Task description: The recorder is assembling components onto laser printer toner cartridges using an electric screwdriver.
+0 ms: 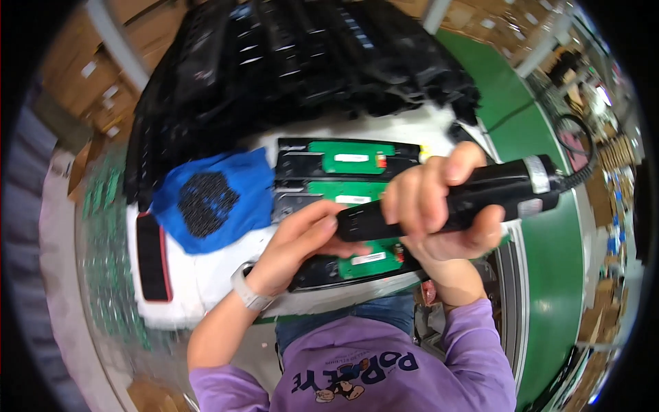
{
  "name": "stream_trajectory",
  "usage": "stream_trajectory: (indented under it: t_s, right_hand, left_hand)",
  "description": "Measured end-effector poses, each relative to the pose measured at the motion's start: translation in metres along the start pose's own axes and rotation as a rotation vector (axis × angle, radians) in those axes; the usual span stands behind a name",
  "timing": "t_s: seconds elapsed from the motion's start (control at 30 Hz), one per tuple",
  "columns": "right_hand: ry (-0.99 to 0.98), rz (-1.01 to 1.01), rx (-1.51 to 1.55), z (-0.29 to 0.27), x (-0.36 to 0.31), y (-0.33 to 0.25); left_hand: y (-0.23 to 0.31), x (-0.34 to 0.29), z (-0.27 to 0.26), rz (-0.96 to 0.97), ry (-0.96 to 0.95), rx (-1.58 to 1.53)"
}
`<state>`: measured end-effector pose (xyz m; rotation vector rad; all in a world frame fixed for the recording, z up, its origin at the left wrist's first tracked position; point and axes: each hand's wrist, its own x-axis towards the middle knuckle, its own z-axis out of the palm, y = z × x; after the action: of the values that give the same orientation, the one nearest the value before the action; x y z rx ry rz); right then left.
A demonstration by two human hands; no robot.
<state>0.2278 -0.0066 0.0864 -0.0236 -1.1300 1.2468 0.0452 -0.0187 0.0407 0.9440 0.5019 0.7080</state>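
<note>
The right hand (pixel 436 206) has its fingers clamped on a corded black electric screwdriver (pixel 473 202), held to the right of the blue cloth (pixel 250 185), its cord end pointing away from the cloth; the left hand (pixel 298 240), just right of the cloth's lower corner, has its thumb at the screwdriver's near end, other fingers partly beneath it; whether they close on anything I cannot tell; right of the cloth, green circuit boards (pixel 353 158) lie in black housings (pixel 298 165) on the white bench (pixel 213 281); small black pieces (pixel 207 204) are heaped on the cloth; a red-edged smartphone (pixel 154 257) lies left of it; black plastic-wrapped items (pixel 295 62) pile up beyond it.
</note>
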Motion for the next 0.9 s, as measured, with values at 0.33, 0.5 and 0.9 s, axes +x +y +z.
stream_trajectory:
  t_s: [0.33,0.5,0.9]
  right_hand:
    - [0.047,-0.006,0.078,-0.005,-0.001,-0.016]
    - [0.058,-0.001,0.064,-0.005,-0.002,-0.021]
    - [0.047,-0.049,0.107,-0.013,-0.003,-0.016]
  left_hand:
    - [0.002,-0.008,-0.003,0.106,0.247,0.367]
    - [-0.004,-0.005,-0.010,0.132,0.246,0.375]
    - [0.010,-0.002,-0.007,0.271,0.219,0.882]
